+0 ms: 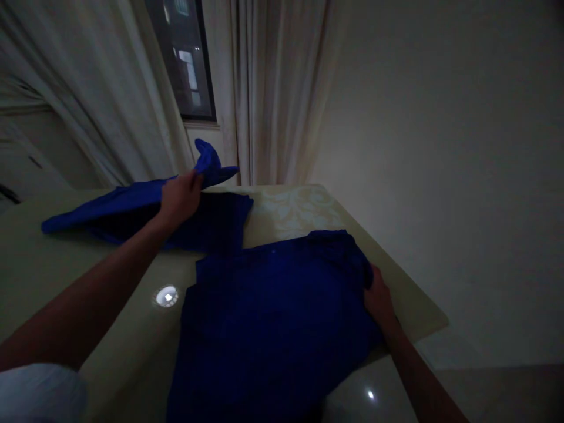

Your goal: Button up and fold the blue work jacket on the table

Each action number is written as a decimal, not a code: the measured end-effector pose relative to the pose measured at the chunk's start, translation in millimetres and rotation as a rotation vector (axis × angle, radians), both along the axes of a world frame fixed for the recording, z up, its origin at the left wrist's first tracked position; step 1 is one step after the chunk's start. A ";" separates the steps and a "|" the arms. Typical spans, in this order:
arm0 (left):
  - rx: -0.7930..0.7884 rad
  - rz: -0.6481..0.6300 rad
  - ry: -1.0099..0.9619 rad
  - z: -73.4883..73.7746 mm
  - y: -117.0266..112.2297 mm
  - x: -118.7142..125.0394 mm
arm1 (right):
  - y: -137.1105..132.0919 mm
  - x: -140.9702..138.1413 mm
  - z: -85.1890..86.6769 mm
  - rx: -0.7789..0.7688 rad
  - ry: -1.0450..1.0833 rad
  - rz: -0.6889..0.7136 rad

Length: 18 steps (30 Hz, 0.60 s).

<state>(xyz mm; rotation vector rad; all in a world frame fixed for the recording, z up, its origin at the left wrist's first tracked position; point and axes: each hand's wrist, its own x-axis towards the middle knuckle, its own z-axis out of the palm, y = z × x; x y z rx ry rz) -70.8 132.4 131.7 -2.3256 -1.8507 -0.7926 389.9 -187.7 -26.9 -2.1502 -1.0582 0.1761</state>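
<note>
The left hand [178, 200] clenched a raised fold of crumpled royal-blue cloth [132, 205], its fingers [194, 181] closed over the top. The right hand [379, 301] gripped the edge of a broad, flat navy-blue fabric panel [268, 329], which lay just below the cloth on the pale, glossy surface [291, 211].

From here I see pale curtains [277, 88] drawn beside a dark window [180, 59], a plain cream wall [440, 147], and a glossy, pale tabletop [291, 208] in dim light.
</note>
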 end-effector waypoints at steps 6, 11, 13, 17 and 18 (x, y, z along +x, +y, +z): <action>-0.290 -0.586 0.351 -84.3 -47.7 -12.5 | -0.2 -1.8 2.1 -0.016 -0.010 -0.006; -0.383 -0.158 0.276 -129.1 -27.5 -54.1 | -0.3 6.5 -4.8 -0.039 -0.030 -0.007; -0.392 -0.116 0.260 -136.9 -20.6 -64.2 | -0.4 12.1 -9.6 -0.032 -0.032 0.001; -0.363 -0.068 0.230 -144.5 -6.2 -70.3 | -0.4 19.3 -16.1 -0.028 -0.034 0.000; -0.369 -0.047 0.224 -144.4 -1.2 -71.2 | -0.4 19.4 -16.2 -0.031 -0.039 -0.001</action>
